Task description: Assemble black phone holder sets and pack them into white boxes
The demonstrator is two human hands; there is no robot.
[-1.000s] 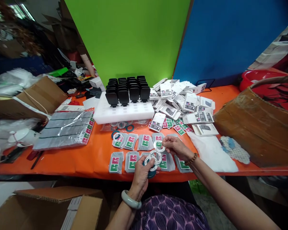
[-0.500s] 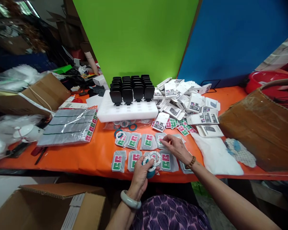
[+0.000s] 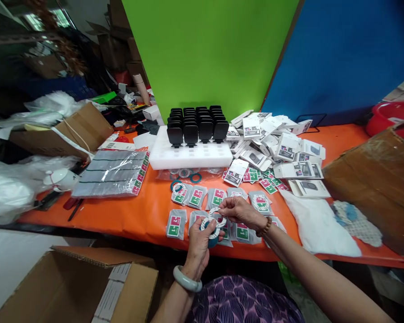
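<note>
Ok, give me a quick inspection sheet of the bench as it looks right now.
Surface: orange table, crowded.
Job's things: stack of rings; top ring; packets in rows.
Clutter: white tray with black holders, pile of small boxes, wrapped bundle.
Grippers: left hand holds the stack; right hand pinches the top ring.
Cables: nothing seen.
Surroundings: green panel, blue panel, open carton.

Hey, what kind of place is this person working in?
Probably a small packing workshop. The orange table holds a foam tray of black holders, a heap of small retail boxes and rows of sachets, while both hands sort white rings. An open carton sits below.
</note>
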